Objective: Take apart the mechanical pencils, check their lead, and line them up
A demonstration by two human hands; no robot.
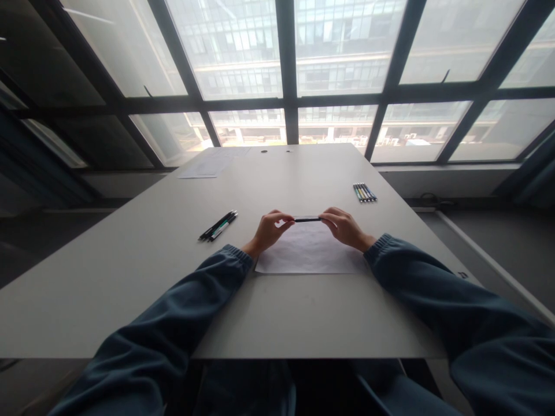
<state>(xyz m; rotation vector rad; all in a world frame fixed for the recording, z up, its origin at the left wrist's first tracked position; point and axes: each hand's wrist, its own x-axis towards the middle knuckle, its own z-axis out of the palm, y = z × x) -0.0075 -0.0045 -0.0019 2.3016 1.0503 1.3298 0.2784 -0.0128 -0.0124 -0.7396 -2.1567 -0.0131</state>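
A dark pen [307,219] is held level between my two hands, above the far part of a white sheet of paper [312,254]. My left hand [271,229] pinches its left end between thumb and fingers. At the other end, my right hand [343,225] has a similar pinch grip. Fingers cover both tips of the pen. Left of my left hand lies a small group of pens [218,226], black with some green and white. Beyond my right hand, several pens [365,192] in mixed colours lie side by side in a row.
The long white table [312,318] reaches toward the windows. Printed sheets [203,166] lie at its far left. A small dark round piece [264,151] and another tiny dark item [289,151] are near the far edge.
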